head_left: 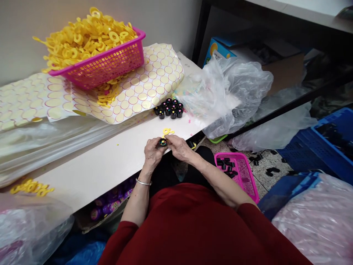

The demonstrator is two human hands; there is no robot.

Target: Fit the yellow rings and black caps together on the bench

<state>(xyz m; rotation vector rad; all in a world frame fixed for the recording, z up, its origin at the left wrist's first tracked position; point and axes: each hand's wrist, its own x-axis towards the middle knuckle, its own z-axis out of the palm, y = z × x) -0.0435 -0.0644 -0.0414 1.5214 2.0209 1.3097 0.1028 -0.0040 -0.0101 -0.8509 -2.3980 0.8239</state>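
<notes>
- Counter [104,162], pale and long, runs beside a plain grey wall [165,22]; a small heap of loose yellow rings [31,187] lies at its near left end.
- Two sticker sheets [149,84] printed with round labels lie along the back of the counter.
- One pink basket [107,66], heaped over the rim with yellow rings, stands on the sheets.
- Left hand [152,152], grip pressed onto a single black cap [163,142] held just over the counter's front edge.
- Right hand [178,147], grip pinching the same cap from the other side, fingertips meeting the left hand's.
- One yellow ring piece [168,131] lies just behind the hands.
- Roughly ten finished caps [169,108] with coloured dots stand bunched together farther back.
- One crumpled clear bag [228,92] slumps at the counter's right end.
- On the floor, a second basket [242,173] holds black caps; a blue crate [331,143] stands at far right.
</notes>
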